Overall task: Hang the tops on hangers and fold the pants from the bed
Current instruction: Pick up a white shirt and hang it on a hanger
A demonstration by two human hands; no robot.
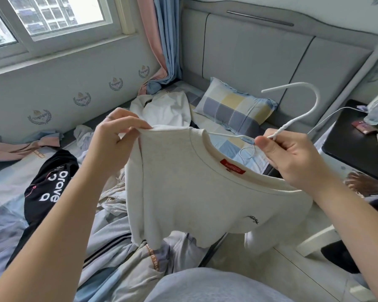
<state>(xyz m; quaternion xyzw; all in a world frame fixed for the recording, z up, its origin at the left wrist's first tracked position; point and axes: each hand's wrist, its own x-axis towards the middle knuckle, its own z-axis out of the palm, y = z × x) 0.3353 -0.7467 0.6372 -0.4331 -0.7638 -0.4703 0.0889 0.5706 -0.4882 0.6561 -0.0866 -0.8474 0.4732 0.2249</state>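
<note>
While the left hand (116, 131) is pinching the white top's (196, 192) shoulder, the right hand (292, 158) is gripping the white hanger (301, 105) above the bed (7, 192).

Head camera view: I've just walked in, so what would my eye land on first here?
The white top, held up mid-frame over the bed, stands out first: the left hand pinches one shoulder while the right hand grips a white hanger beside the neckline. Next come the black garment with white lettering, lying on the bed to the left, and the checked pillow against the grey headboard behind.
</note>
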